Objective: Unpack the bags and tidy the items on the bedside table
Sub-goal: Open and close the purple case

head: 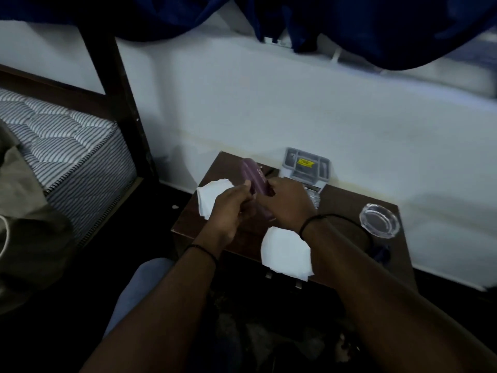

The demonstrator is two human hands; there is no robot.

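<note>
Here both hands meet over the dark brown wooden worktop (pixel 349 200), working on a slim maroon rectangular box (pixel 256 177) held tilted above its middle. The left hand (pixel 228 208) has its fingers curled against the box's near end, and the right hand (pixel 287 203) wraps round its lower part, so each grip is closed on the box; exactly where the fingertips sit is hidden by the knuckles. The step in hand looks like the unpacking of this box or turning it to set it down, though the dim light does not show whether a flap is open. The next move, as I judge it, calls for a steady hold with one hand while the other frees or places the contents on a bare patch of wood.

A crumpled white paper piece (pixel 212 196) lies just left of the hands, and a second white paper sheet (pixel 286 253) overhangs the near edge. A grey printed carton with a yellow label (pixel 305 165) leans at the wall behind, and a clear glass ashtray (pixel 379 220) stands toward the right. A striped grey-and-white mattress (pixel 72 146) on a dark frame lies to the left, and dark blue curtains (pixel 376 28) hang above a white wall.
</note>
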